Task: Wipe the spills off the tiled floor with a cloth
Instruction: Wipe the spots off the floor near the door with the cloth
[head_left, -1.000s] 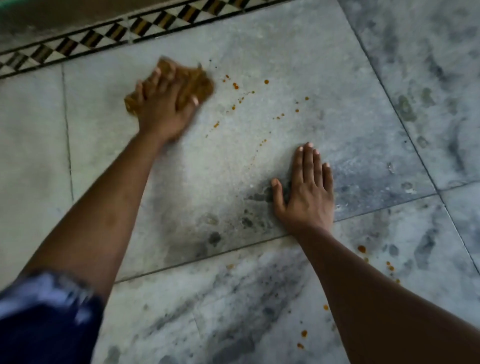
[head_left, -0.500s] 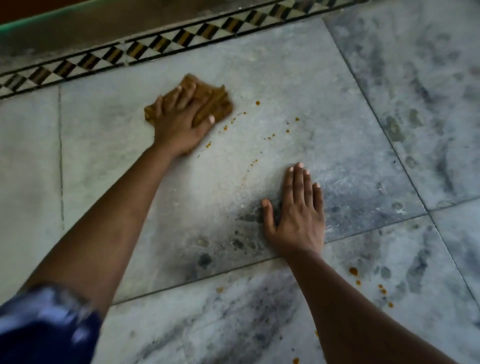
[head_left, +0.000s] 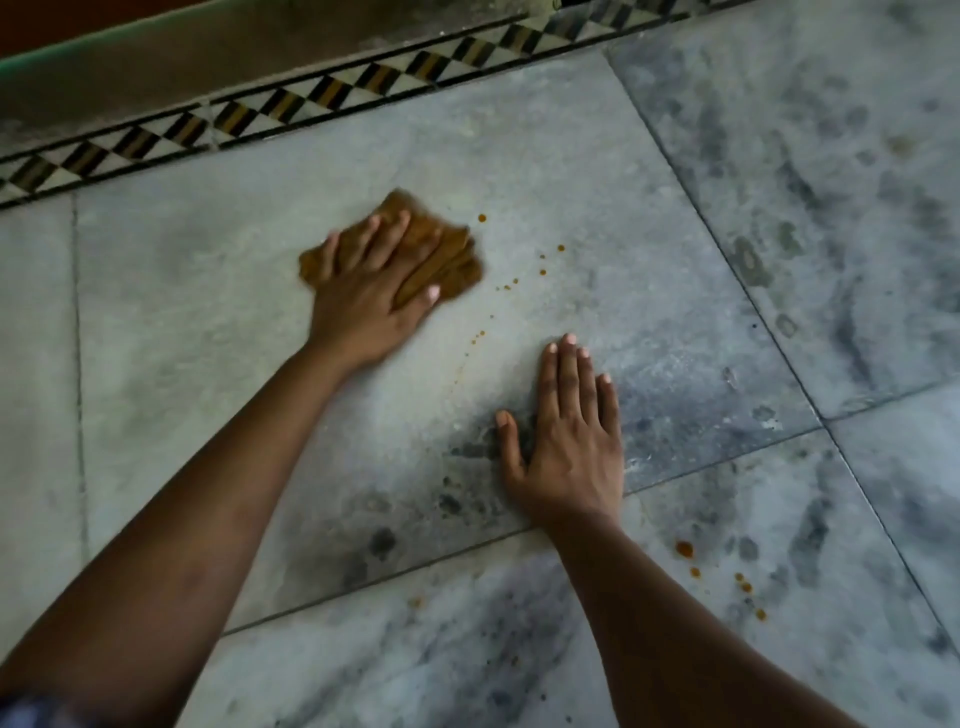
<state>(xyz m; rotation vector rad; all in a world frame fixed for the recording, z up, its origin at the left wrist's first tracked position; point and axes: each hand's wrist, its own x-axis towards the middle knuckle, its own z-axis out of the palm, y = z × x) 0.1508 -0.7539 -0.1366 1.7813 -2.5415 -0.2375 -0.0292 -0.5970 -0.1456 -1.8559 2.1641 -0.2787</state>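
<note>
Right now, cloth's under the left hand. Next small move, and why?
Probably slide the cloth right, across the orange drops just beside its edge. The left hand presses it flat, so it is ready to sweep, and those drops lie unwiped on the tile ahead of the right hand.

Two hands (head_left: 363, 312) (head_left: 569, 447), one cloth (head_left: 452, 257).

I see the left hand (head_left: 363, 306) on top of the cloth (head_left: 449, 257), at 11 o'clock on the floor (head_left: 208, 322). Drops (head_left: 543, 272) lie at 3 o'clock from the cloth. The right hand (head_left: 566, 447) lies flat on the floor at 5 o'clock from the cloth. An edge strip (head_left: 311, 101) runs behind, at 12.
</note>
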